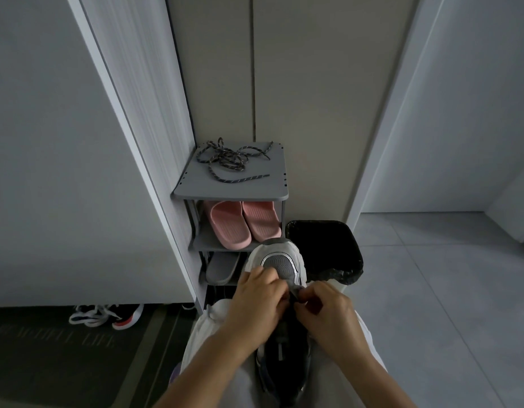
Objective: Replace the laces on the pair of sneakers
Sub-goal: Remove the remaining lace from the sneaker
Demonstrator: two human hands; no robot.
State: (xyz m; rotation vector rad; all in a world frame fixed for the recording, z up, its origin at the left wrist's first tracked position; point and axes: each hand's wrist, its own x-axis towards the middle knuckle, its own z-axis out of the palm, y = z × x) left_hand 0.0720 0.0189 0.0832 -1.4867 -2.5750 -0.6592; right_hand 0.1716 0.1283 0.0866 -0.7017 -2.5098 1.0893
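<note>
Both bare forearms reach in from below and converge on the sneaker [280,263], wrists nearly straight. The left hand [256,303] sits at the sneaker's left side, its fingers curled down over the lacing area and gripping there. The right hand [325,312] comes in from the sneaker's right, thumb and fingertips pinching at the same spot; the two hands are almost touching.

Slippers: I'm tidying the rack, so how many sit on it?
3. A pink slipper and a second pink slipper lie side by side on one shelf; a grey slipper lies on the shelf below. Others may hide behind the sneaker.
</note>
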